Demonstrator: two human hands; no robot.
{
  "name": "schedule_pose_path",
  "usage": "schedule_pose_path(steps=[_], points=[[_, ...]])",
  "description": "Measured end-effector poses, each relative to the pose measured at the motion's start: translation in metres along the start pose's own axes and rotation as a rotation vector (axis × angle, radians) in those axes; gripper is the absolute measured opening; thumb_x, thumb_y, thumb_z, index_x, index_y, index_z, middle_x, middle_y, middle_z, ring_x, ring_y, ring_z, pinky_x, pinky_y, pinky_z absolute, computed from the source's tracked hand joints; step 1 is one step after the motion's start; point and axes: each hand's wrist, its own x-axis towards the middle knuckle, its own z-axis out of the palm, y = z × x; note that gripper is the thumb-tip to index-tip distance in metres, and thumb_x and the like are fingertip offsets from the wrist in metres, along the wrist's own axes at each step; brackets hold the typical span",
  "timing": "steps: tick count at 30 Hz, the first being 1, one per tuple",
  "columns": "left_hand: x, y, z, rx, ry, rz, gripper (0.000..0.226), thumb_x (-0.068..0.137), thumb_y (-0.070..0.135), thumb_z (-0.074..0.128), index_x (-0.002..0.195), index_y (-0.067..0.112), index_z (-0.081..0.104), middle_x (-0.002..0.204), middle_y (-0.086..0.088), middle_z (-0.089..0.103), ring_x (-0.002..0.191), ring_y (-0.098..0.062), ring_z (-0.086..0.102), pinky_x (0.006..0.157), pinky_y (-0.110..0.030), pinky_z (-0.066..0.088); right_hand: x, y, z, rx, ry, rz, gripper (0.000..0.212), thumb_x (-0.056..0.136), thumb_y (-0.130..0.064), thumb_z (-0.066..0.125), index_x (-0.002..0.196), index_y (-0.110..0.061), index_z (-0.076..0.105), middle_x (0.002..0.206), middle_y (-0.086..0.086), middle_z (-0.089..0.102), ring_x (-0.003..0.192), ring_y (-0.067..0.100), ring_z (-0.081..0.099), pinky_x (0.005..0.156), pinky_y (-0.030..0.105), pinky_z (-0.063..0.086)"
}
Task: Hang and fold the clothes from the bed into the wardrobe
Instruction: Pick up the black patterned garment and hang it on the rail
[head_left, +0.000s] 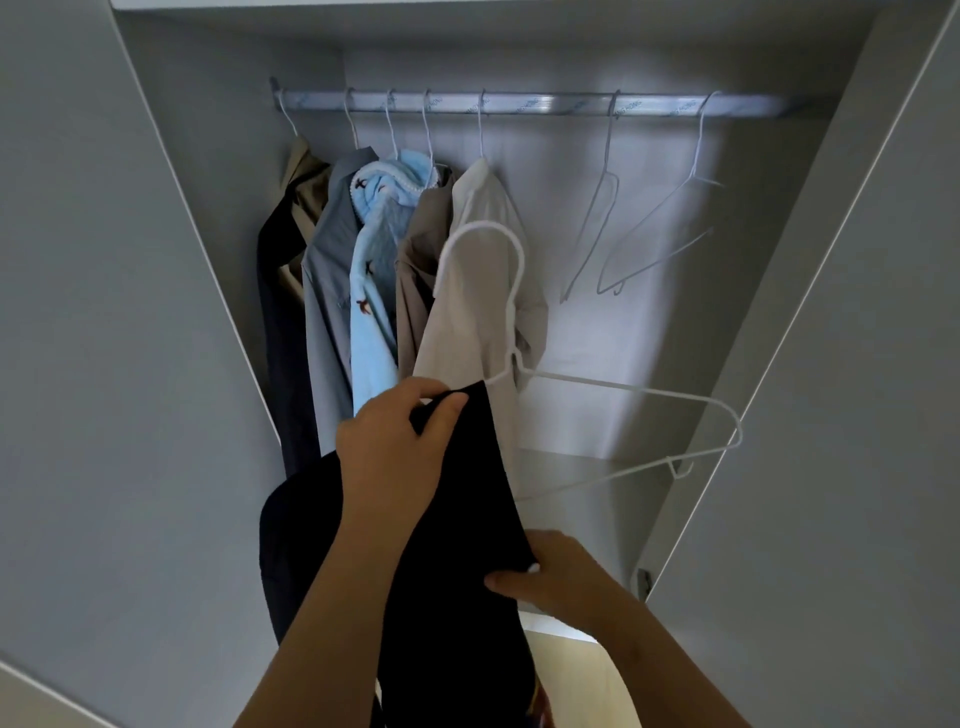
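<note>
Dim wardrobe (171, 291), below the rail (540, 103): black garment (462, 519) pinched against white hanger (631, 387) by left hand (395, 441), edge gripped by right hand (553, 577). Likely soft, light; best held at top edge.

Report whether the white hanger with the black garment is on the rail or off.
Off. The white hanger has its hook free, well below the rail; the left hand and right hand grip the black garment.
</note>
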Motion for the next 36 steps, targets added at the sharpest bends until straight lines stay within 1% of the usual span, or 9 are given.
schedule_pose_path(steps=[3,7,13,18,24,28,30,33,36], points=[[0.009,-0.010,-0.011,-0.003,0.013,0.031,0.012,0.086,0.033,0.061,0.092,0.025,0.067,0.073,0.026,0.054,0.074,0.004,0.053,0.083,-0.019,0.043,-0.002,0.023,-0.002,-0.346,0.026,0.050,0.020,0.081,-0.048,0.061,0.081,-0.028,0.063,0.071,-0.013,0.056,0.081,0.001,0.056,0.086,0.022,0.034],[0.015,-0.028,-0.026,0.085,-0.043,0.113,0.013,0.084,0.031,0.062,0.092,0.025,0.070,0.082,0.018,0.062,0.075,0.002,0.055,0.069,0.000,0.037,-0.002,0.036,-0.018,-0.667,0.230,0.094,0.026,0.084,-0.047,0.052,0.097,-0.029,0.064,0.104,-0.010,0.063,0.115,0.008,0.048,0.104,0.035,0.018],[0.017,-0.040,-0.044,0.263,-0.072,0.312,0.033,0.085,0.043,0.050,0.090,0.020,0.073,0.077,0.001,0.070,0.070,-0.016,0.064,0.065,-0.023,0.044,-0.007,0.045,-0.039,-0.847,0.570,0.105,0.026,0.084,-0.055,0.051,0.097,-0.040,0.067,0.114,-0.027,0.060,0.127,0.011,0.038,0.095,0.034,0.009],[0.020,-0.050,-0.059,0.294,-0.110,0.353,0.043,0.083,0.044,0.043,0.093,0.015,0.073,0.080,-0.003,0.071,0.073,-0.013,0.063,0.067,-0.027,0.046,-0.004,0.041,-0.052,-0.752,0.661,0.071,0.018,0.085,-0.043,0.059,0.101,-0.038,0.067,0.107,-0.018,0.064,0.119,0.018,0.045,0.085,0.031,0.016],[0.024,-0.061,-0.069,0.330,-0.088,0.326,0.016,0.083,0.021,0.065,0.092,0.012,0.074,0.081,-0.006,0.072,0.074,-0.022,0.066,0.069,-0.017,0.038,-0.004,0.036,-0.064,-0.621,0.729,0.030,0.014,0.079,-0.023,0.072,0.093,-0.022,0.074,0.090,0.001,0.072,0.103,0.029,0.057,0.086,0.035,0.033],[0.019,-0.064,-0.065,0.266,-0.073,0.324,0.014,0.080,0.005,0.070,0.092,0.010,0.074,0.083,-0.005,0.072,0.076,-0.017,0.063,0.071,-0.023,0.041,-0.006,0.031,-0.063,-0.257,0.820,0.104,0.017,0.075,-0.008,0.070,0.084,-0.016,0.057,0.074,0.004,0.064,0.075,0.029,0.058,0.061,0.030,0.041],[0.018,-0.065,-0.064,0.244,-0.085,0.312,0.014,0.080,0.007,0.070,0.092,0.011,0.074,0.084,-0.002,0.071,0.076,-0.012,0.060,0.072,-0.018,0.040,-0.004,0.028,-0.061,0.012,0.830,0.171,0.030,0.077,-0.005,0.066,0.092,-0.016,0.044,0.071,-0.001,0.056,0.075,0.028,0.057,0.052,0.026,0.036],[0.017,-0.067,-0.063,0.231,-0.093,0.315,0.013,0.081,0.008,0.069,0.092,0.013,0.074,0.084,0.003,0.070,0.076,-0.010,0.060,0.072,-0.011,0.038,0.000,0.028,-0.063,0.137,0.851,0.193,0.052,0.079,-0.003,0.067,0.126,-0.008,0.043,0.075,-0.002,0.056,0.077,0.018,0.051,0.064,0.025,0.038],[0.017,-0.068,-0.065,0.227,-0.095,0.289,0.012,0.083,0.012,0.068,0.093,0.016,0.074,0.083,0.010,0.066,0.076,-0.010,0.061,0.072,-0.012,0.039,-0.003,0.025,-0.066,-0.036,0.801,0.140,0.013,0.082,-0.006,0.067,0.094,-0.011,0.062,0.068,-0.002,0.060,0.065,0.015,0.051,0.053,0.015,0.032]])
